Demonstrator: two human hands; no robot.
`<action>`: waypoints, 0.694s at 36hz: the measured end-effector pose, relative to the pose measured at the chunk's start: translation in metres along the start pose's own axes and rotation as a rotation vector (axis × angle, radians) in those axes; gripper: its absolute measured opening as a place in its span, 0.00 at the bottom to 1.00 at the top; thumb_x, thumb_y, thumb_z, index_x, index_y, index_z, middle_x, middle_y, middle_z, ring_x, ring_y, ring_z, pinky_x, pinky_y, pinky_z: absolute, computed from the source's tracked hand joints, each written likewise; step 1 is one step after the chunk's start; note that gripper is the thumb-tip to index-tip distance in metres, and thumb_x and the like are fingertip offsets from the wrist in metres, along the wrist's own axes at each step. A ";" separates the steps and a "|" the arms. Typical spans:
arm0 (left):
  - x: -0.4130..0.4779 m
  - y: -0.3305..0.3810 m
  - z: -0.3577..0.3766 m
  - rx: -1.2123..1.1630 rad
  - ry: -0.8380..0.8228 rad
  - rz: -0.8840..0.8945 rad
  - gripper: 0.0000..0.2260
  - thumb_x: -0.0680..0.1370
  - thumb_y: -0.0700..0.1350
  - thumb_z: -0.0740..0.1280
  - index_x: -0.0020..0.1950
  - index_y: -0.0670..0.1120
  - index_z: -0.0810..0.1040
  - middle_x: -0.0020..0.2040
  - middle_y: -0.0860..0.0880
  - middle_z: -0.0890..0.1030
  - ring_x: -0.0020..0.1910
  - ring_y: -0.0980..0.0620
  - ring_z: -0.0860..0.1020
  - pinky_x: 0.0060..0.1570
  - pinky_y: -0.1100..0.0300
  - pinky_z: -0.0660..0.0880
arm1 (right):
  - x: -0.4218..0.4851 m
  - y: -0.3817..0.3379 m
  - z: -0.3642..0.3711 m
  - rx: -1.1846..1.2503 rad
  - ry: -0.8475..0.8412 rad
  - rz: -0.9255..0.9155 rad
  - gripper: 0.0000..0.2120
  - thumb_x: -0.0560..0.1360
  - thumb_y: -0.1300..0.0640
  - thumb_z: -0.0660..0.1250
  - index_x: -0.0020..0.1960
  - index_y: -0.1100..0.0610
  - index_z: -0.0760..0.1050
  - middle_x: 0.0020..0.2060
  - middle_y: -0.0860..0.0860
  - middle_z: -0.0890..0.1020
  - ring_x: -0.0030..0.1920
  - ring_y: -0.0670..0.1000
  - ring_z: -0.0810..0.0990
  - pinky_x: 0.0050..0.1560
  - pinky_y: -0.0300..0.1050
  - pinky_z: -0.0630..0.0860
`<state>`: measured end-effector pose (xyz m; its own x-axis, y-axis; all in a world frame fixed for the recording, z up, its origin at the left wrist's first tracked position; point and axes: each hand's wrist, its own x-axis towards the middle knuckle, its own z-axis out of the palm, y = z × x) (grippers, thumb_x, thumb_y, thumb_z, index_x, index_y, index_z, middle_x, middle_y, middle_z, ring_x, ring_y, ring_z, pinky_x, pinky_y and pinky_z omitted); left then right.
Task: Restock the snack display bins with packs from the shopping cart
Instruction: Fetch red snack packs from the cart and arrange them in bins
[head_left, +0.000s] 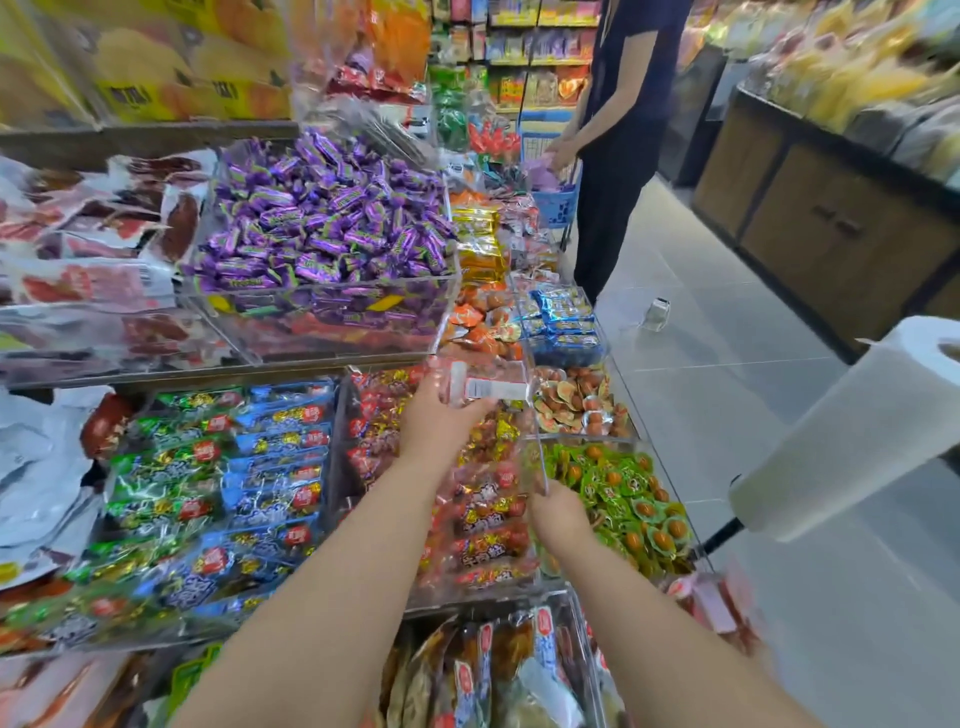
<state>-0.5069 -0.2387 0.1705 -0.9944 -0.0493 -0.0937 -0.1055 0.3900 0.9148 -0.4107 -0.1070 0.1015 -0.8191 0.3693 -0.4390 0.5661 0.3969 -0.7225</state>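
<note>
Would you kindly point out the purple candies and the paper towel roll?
Purple candies (322, 218): head view, middle of the heap.
Paper towel roll (852, 436): head view, its white side.

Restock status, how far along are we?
Done: the purple candy bin is heaped and looks full. In hand: the left hand and right hand hold a clear labelled pack over the red pack bin. Left: packs still sit in the cart.

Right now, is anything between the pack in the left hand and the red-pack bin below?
Nothing visible does. The left hand holds the pack over the open red-pack bin; the clear divider stands aside, to its right.
</note>
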 end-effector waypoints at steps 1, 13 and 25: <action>0.005 0.000 0.004 0.028 -0.002 0.003 0.33 0.66 0.56 0.77 0.67 0.48 0.72 0.55 0.53 0.78 0.50 0.51 0.76 0.47 0.58 0.71 | 0.000 0.000 0.000 -0.004 0.005 -0.006 0.10 0.80 0.54 0.53 0.50 0.55 0.72 0.32 0.48 0.75 0.31 0.46 0.73 0.26 0.36 0.66; 0.022 -0.008 0.022 0.509 -0.137 0.185 0.56 0.64 0.57 0.79 0.75 0.59 0.39 0.68 0.46 0.75 0.59 0.41 0.78 0.46 0.55 0.72 | 0.004 0.004 0.002 -0.102 0.030 -0.040 0.10 0.78 0.58 0.55 0.41 0.54 0.72 0.36 0.51 0.79 0.36 0.50 0.77 0.32 0.41 0.69; 0.027 0.025 0.000 -0.239 0.011 -0.086 0.16 0.81 0.52 0.61 0.64 0.46 0.77 0.45 0.57 0.76 0.45 0.56 0.75 0.50 0.58 0.66 | -0.004 -0.001 0.002 0.019 0.005 -0.002 0.10 0.77 0.60 0.55 0.50 0.52 0.74 0.37 0.50 0.80 0.35 0.50 0.77 0.40 0.48 0.78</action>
<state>-0.5368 -0.2304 0.1911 -0.9815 -0.0838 -0.1723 -0.1837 0.1557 0.9706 -0.4082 -0.1099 0.1028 -0.8197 0.3725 -0.4351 0.5627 0.3814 -0.7334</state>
